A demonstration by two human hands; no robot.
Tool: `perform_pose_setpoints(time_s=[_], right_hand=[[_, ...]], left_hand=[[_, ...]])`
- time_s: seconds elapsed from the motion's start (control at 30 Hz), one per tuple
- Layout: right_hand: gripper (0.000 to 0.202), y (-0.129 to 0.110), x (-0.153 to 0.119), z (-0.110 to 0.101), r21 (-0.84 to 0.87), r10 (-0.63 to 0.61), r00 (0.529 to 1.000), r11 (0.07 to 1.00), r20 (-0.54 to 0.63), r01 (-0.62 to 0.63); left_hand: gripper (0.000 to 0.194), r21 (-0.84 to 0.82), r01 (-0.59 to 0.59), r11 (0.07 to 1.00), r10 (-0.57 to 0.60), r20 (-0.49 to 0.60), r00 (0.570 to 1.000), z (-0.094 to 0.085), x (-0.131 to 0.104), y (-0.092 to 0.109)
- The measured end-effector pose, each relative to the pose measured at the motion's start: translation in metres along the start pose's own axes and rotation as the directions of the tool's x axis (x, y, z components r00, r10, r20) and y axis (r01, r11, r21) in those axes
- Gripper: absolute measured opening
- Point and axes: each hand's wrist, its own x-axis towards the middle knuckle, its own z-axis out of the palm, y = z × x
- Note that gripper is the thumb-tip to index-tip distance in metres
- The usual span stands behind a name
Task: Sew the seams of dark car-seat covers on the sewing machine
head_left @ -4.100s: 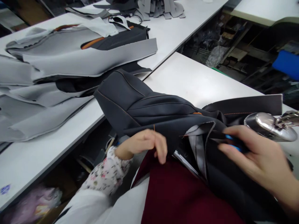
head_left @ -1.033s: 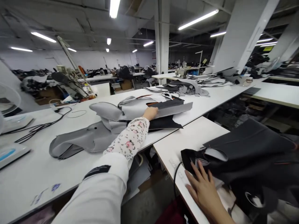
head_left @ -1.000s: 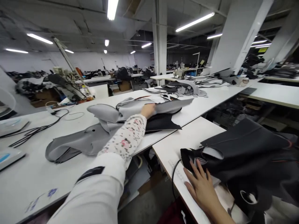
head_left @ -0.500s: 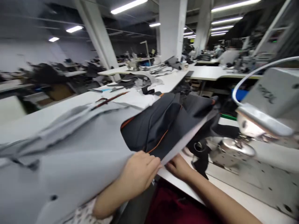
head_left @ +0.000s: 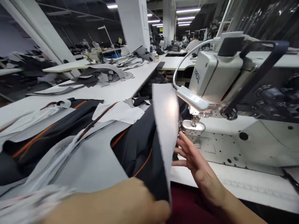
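My left hand (head_left: 137,199) is closed on the near edge of a dark fabric piece (head_left: 137,149) with orange piping. The far end of its pale grey underside (head_left: 164,115) is turned up and stands beside the sewing machine's needle area (head_left: 193,123). My right hand (head_left: 201,174) has its fingers apart, their tips at the right side of that raised edge; some tips are partly hidden behind it. A light grey panel (head_left: 91,158) joins the dark fabric on the left, with a brown-red zipper-like strip (head_left: 93,123) across it.
The white sewing machine (head_left: 210,68) with its lit lamp (head_left: 193,99) stands close on the right. More dark fabric with orange trim (head_left: 42,133) lies to the left. Grey cut pieces (head_left: 105,74) are heaped on the long white table (head_left: 121,90). A person (head_left: 192,43) sits far back.
My view has swung right, toward the machine. The dark fabric's edge has been lifted upright. My right hand has come from beneath the edge to its right side, with fingers spread. My left hand keeps its hold.
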Motion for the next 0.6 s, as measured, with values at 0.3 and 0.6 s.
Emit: perform_pose_setpoints(time_s=[0.3, 0.6], right_hand=[[0.053, -0.010, 0.006, -0.022, -0.838, -0.324, 0.946, 0.509, 0.026, 0.197], [0.026, 0.053, -0.072, -0.050, -0.453, -0.145, 0.947, 0.891, -0.285, 0.000]], left_hand=[[0.038, -0.433, -0.465, 0.772, 0.446, -0.153, 0.882, 0.098, 0.146, -0.023], [0.029, 0.112, -0.126, 0.986, 0.164, -0.815, 0.557, 0.025, 0.169, -0.068]])
